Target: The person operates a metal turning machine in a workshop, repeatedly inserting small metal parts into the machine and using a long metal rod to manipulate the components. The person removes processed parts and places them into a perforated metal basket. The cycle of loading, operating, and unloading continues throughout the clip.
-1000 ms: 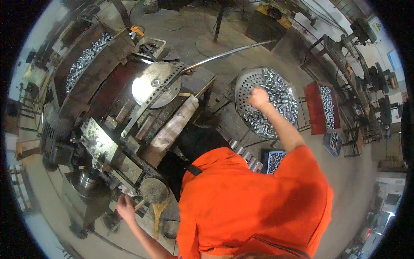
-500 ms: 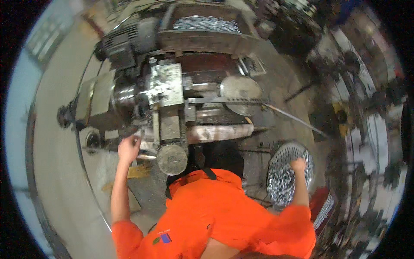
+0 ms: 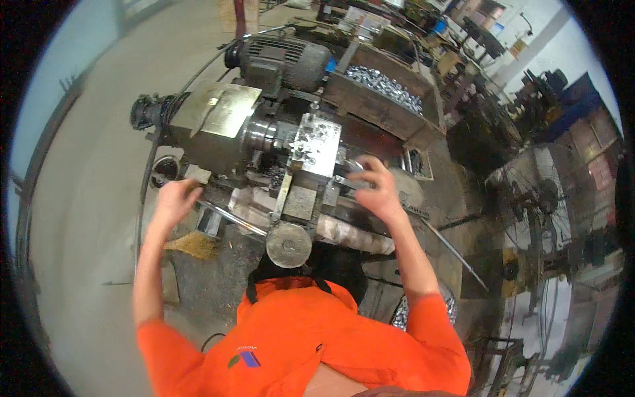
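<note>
Left of the block (image 3: 319, 145) and nearer the body, the left hand (image 3: 177, 202) is half curled, thumb and fingers close together by the outer end of the rod (image 3: 233, 217); whether it grips it, I cannot tell. A hold at that end should give the best leverage, knuckles kept clear of the spindle (image 3: 260, 134) just left of the block. The rod slants in to the disc (image 3: 289, 245) on the block's near side. Just right of the block, the right hand (image 3: 377, 188) is partly open, fingers bent towards it; whether they hold anything is too blurred to tell. A light fingertip touch, away from the block's edges, would probably serve best. Beyond the block, to its right, is the bin (image 3: 372, 108) of shiny parts (image 3: 385, 86).
</note>
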`<state>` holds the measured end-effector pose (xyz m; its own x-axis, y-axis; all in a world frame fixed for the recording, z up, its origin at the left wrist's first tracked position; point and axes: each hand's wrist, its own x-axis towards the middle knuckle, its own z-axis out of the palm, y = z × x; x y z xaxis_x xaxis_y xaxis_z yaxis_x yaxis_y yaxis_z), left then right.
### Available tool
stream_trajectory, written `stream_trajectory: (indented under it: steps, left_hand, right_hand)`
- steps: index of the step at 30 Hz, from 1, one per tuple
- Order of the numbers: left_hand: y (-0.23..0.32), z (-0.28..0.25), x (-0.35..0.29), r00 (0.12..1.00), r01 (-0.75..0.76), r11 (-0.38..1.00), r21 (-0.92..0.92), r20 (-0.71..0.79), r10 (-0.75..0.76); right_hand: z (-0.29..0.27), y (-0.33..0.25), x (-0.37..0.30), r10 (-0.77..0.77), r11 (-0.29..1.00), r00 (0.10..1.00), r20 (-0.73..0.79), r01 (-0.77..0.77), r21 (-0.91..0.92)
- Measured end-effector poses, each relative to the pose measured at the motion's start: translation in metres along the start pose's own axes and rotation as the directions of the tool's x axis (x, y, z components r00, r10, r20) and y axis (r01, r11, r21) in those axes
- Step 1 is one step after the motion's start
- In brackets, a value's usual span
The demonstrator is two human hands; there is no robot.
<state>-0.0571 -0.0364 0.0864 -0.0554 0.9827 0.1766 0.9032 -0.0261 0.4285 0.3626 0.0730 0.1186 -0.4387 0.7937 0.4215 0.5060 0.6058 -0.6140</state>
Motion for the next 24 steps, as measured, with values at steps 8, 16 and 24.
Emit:
stream_trajectory:
  steps: [8,16,24]
  left_hand:
    - [-0.086,-0.061,-0.14,0.919,0.389,0.89,0.239,-0.174,-0.355]
    - [-0.103,0.004,-0.186,0.732,0.68,0.705,0.203,-0.243,-0.636]
    - [-0.095,-0.004,-0.17,0.735,0.67,0.726,0.155,-0.272,-0.621]
  right_hand:
    - [0.138,-0.011,0.138,-0.022,0.851,0.892,0.452,0.254,-0.459]
    - [0.153,0.005,0.143,-0.085,0.923,0.93,0.357,0.209,-0.324]
    - [0.137,-0.026,0.157,0.152,0.988,0.896,0.417,-0.136,-0.069]
